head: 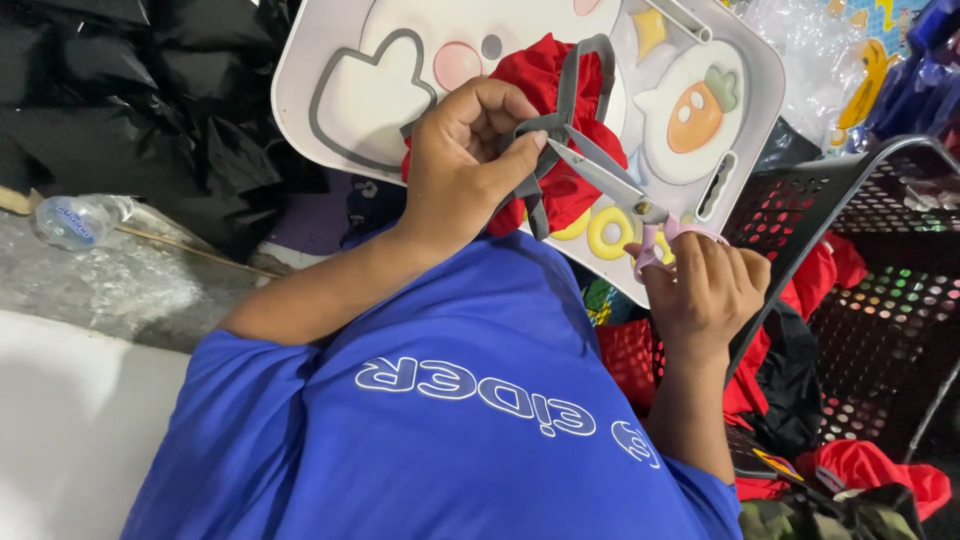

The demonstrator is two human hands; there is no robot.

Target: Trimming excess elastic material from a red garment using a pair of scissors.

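Observation:
My left hand [465, 160] pinches a red cloth piece [535, 75] with a grey strap [568, 95] sewn to it, holding it over a white board with cartoon pictures [330, 70]. Pink-handled scissors [605, 182] are gripped in my right hand [705, 285]. Their blades are slightly apart, and the tips touch the grey strap right by my left thumb. My blue shirt fills the bottom of the view.
A black perforated basket [880, 300] stands at the right, with more red cloth [870, 465] in and below it. Black plastic bags [130, 100] are piled at the upper left. A clear plastic bottle [80, 220] lies on the grey floor at the left.

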